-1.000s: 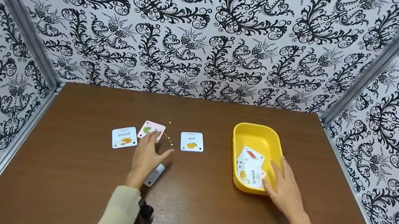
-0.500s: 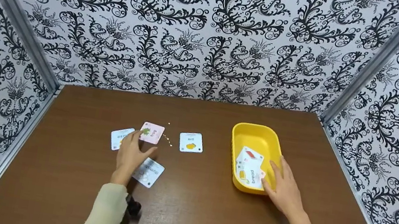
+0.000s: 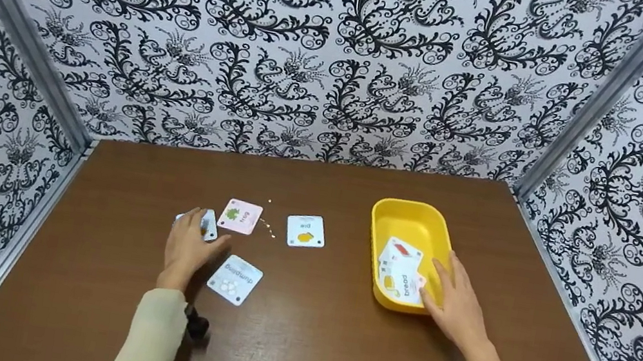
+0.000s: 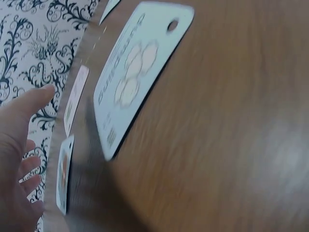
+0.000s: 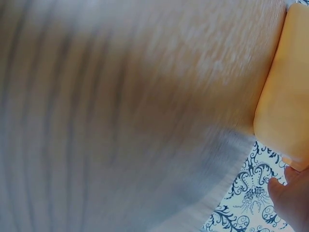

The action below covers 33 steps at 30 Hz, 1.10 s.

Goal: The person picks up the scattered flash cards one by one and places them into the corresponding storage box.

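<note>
My left hand hovers at a white pizza card, fingers spread and partly covering it, nothing visibly held. In the left wrist view its thumb stands apart from the fingers. A white dumpling card lies just right of that hand, and a pink frog card beyond it. Farther right lies a pie card. My right hand rests at the near right rim of a yellow bin, fingers and thumb spread and loosely bent. Inside lie several cards, a bread card on top.
The brown table ends at patterned wall panels on the back and both sides. A few tiny pale specks mark the table between the frog and pie cards.
My left hand has moved left from over the frog card to the pizza card, uncovering the frog and dumpling cards. The right hand has stayed at the bin.
</note>
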### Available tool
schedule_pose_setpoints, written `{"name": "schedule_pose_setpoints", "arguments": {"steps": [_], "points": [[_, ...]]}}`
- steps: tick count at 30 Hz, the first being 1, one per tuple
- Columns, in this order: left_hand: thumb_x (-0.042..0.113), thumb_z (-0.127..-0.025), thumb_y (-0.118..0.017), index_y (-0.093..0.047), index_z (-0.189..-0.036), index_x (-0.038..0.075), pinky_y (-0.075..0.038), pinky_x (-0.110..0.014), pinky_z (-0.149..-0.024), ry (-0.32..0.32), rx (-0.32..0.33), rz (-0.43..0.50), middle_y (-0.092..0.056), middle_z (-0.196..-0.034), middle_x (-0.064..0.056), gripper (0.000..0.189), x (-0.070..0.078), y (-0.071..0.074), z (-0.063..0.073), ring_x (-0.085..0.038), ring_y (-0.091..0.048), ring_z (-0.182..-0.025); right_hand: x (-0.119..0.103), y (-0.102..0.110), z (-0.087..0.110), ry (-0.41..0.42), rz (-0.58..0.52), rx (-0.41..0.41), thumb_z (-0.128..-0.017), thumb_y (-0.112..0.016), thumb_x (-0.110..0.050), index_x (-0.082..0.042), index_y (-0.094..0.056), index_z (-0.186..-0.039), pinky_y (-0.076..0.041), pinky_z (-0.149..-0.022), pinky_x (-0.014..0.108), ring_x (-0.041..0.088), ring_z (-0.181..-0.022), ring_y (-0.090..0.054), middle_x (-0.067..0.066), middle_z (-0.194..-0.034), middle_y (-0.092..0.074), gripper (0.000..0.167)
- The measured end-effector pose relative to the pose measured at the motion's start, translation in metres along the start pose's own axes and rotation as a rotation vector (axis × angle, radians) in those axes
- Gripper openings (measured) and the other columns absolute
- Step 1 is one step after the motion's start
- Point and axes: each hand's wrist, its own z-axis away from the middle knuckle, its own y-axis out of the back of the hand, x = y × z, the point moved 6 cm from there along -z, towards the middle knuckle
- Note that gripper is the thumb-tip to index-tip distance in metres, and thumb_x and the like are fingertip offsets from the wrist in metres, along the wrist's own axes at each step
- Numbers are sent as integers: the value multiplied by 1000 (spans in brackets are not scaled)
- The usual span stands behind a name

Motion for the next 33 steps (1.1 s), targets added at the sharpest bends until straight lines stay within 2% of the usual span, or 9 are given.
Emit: {"name": "schedule_pose_setpoints", "arguments": {"steps": [5,11,15,19,24,29,33], "points": [[52,-85,-71,-37,-149,-2,-21,-58,-122,18,-64,13,-29,-158,-27,90,-12,4,-3,-46,-23,-147,0,0,0,6,2,7,-96,-59,-40,-9,-42,-150,-30,-116,63,41,-148,-24,19,-166,-15,65],[54,-86,-69,-29,-153,-1,-17,-61,-122,23,-140,13,-20,-162,-27,96,-25,7,-3,-48,-17,-149,-1,0,0,23,1,30,-95,-61,-37,-8,-43,-150,-32,-115,62,41,-148,-25,20,-165,-18,64],[44,-87,-69,-28,-153,-3,-15,-63,-122,-6,-190,19,-18,-162,-29,91,-30,10,-4,-50,-16,-148,-2,-1,0,31,10,45,-95,-62,-35,-7,-45,-149,-33,-114,61,40,-148,-26,21,-164,-20,63],[31,-87,-66,-30,-151,-7,-16,-65,-120,-34,-231,-14,-24,-158,-31,83,-34,11,-3,-53,-19,-146,-2,-1,-1,28,12,48,-94,-62,-34,-6,-45,-148,-33,-114,61,40,-148,-26,21,-164,-20,63],[25,-89,-67,-31,-150,-8,-16,-66,-120,-30,-238,-47,-33,-152,-34,78,-35,18,-3,-53,-26,-143,-2,0,-1,24,13,48,-95,-62,-34,-7,-45,-149,-33,-114,62,41,-148,-26,21,-164,-20,63],[29,-88,-71,-36,-148,-8,-18,-66,-120,-35,-216,-71,-38,-147,-35,79,-32,25,-2,-52,-33,-138,-1,1,0,23,10,51,-95,-61,-35,-8,-45,-149,-33,-114,62,41,-148,-26,21,-164,-20,62],[34,-85,-75,-39,-145,-9,-31,-62,-114,-9,-205,-76,-40,-143,-34,82,-35,25,3,-51,-39,-130,-2,1,0,34,10,56,-95,-62,-34,-7,-46,-148,-33,-114,62,41,-147,-27,22,-164,-21,62]]}}
